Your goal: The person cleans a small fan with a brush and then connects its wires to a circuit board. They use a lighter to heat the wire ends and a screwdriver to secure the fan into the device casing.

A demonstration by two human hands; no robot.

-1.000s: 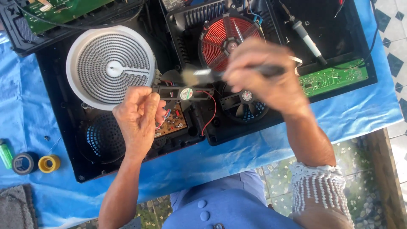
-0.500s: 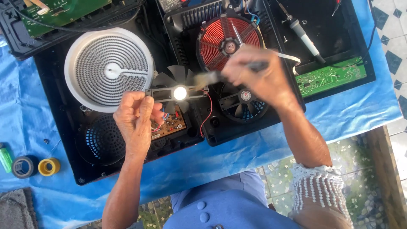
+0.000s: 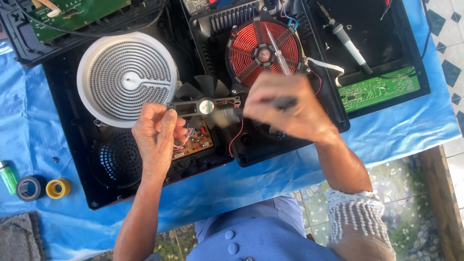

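Note:
My left hand (image 3: 158, 133) pinches the left edge of a small black cooling fan (image 3: 205, 99) with a round label at its hub, holding it edge-up above an opened black cooktop (image 3: 145, 188). My right hand (image 3: 285, 106) is closed around a thin dark tool (image 3: 282, 102), blurred, just right of the fan. Red and black wires (image 3: 237, 135) run from the fan down into the housing. A small brown circuit board (image 3: 195, 142) lies under my left fingers.
A white ribbed heating plate (image 3: 126, 77) sits at the left, a red copper coil (image 3: 263, 50) behind my right hand. A soldering iron (image 3: 345, 41) and green board (image 3: 377, 89) lie at right. Tape rolls (image 3: 43, 187) rest on blue sheeting.
My right hand dropped lower and turned, so the tool no longer points left across the fan. The fan's blades now stand up in view; my left hand keeps its grip.

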